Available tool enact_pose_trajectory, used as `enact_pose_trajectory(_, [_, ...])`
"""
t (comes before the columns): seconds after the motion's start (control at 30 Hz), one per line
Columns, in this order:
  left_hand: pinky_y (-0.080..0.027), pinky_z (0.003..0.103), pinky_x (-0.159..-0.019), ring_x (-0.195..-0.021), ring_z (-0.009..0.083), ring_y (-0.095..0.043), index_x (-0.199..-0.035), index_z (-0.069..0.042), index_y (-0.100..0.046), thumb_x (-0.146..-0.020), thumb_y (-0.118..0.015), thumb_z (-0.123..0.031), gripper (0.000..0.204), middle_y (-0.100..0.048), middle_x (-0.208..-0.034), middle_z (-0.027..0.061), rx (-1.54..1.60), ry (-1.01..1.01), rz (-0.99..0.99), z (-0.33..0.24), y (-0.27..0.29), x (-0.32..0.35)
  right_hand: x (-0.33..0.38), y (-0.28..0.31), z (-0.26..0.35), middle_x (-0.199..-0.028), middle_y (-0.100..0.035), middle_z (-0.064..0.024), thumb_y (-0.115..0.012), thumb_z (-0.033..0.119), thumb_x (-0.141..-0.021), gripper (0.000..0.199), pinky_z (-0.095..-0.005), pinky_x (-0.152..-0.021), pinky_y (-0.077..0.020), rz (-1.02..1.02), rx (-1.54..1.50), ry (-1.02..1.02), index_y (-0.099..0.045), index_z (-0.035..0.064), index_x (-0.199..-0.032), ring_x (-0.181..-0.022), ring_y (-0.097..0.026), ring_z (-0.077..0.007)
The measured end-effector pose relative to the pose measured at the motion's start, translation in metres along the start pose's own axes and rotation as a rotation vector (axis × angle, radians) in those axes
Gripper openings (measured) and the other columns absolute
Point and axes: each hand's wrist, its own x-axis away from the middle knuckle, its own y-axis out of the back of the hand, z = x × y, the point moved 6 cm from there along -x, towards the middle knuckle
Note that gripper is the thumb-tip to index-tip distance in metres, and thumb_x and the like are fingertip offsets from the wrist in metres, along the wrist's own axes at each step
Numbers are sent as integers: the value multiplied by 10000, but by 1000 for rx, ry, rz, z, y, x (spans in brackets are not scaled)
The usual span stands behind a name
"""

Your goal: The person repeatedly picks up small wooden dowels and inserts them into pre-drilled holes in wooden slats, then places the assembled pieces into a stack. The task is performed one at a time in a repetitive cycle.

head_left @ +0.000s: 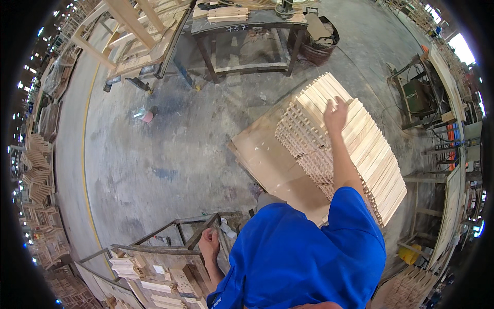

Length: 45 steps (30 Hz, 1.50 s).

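My right hand [335,117] reaches out over a tall stack of pale wooden slats [368,136], its fingers apart at the top layer, gripping nothing that I can see. The slats lie side by side in many layers, and their ends form a stepped face toward the left. Under the stack is a plywood sheet [267,159] on the floor. My left hand [209,244] hangs low with its fingers curled in, and nothing shows in it. Close by it stands a metal-framed workbench [190,260] carrying several wooden pieces [126,268].
Ahead is a dark metal table [249,28] with wooden strips on it, and a dark bin [319,44] beside it. Wooden frames [128,31] stand on a bench at far left. A pink cup-like object [146,116] sits on the floor. Machinery [419,98] lies to the right.
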Motion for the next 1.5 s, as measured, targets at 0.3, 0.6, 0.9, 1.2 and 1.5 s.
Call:
enact_pose_trajectory(0.3, [-579,412,-823,-889,328,-758,-1236,-11,-698,-953,-714,-253,373,-764,-962,214,57,62,-62,39,7,43,295,-88,177,-1122,-712,-199,-642,241,-988,299,-438,-863,-559,1137,-545,296,-694,60,-1220,-974,-700,-366])
enact_pose_trajectory(0.6, [-571,398,-813,-871,297,-737,-1253,-6,-694,-963,-713,-243,375,-756,-947,180,179,57,-173,141,24,132,511,-4,272,-1025,-721,-184,-642,263,-974,271,-500,-815,-545,1585,-554,767,-697,58,-1144,-923,-696,-384])
enact_pose_trajectory(0.9, [-541,322,-798,-886,146,-660,-1231,5,-692,-992,-705,-178,301,-719,-962,83,481,16,-254,280,106,226,642,79,279,-950,-742,-165,-654,263,-974,262,-447,-769,-555,1542,-507,541,-714,75,-1146,-858,-716,-344])
enact_pose_trajectory(1.2, [-572,383,-812,-912,256,-744,-1236,-38,-711,-976,-704,-248,334,-767,-1016,162,503,124,-545,366,189,319,748,145,300,-1063,-776,-109,-670,195,-1001,286,-339,-863,-574,1640,-625,589,-732,8,-1209,-967,-723,-190])
enact_pose_trajectory(1.5, [-574,366,-834,-891,216,-728,-1228,-43,-721,-987,-711,-264,327,-776,-1038,140,638,438,-855,488,208,394,810,114,384,-949,-684,-15,-643,154,-1053,234,-258,-761,-533,1899,-659,378,-678,13,-1238,-843,-637,-95])
